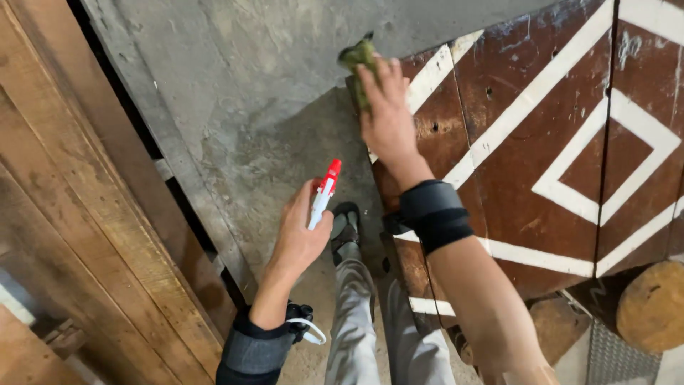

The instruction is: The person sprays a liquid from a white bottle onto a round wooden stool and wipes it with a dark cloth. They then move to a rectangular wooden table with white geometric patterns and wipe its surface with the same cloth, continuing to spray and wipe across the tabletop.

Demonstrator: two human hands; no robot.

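Observation:
My right hand (385,114) presses a green cloth (357,55) against the top left corner of a dark red wooden panel (541,142) painted with white lines and a diamond. My left hand (298,232) hangs lower, to the left of the panel, and grips a white spray bottle with a red nozzle (324,192). Both wrists wear black bands. My grey trouser leg and dark shoe (345,228) show below, between the two arms.
A grey concrete floor (249,93) lies beneath me. Brown wooden planks (78,214) run along the left side with a dark gap beside them. A round log end (652,306) and a metal plate sit at the lower right.

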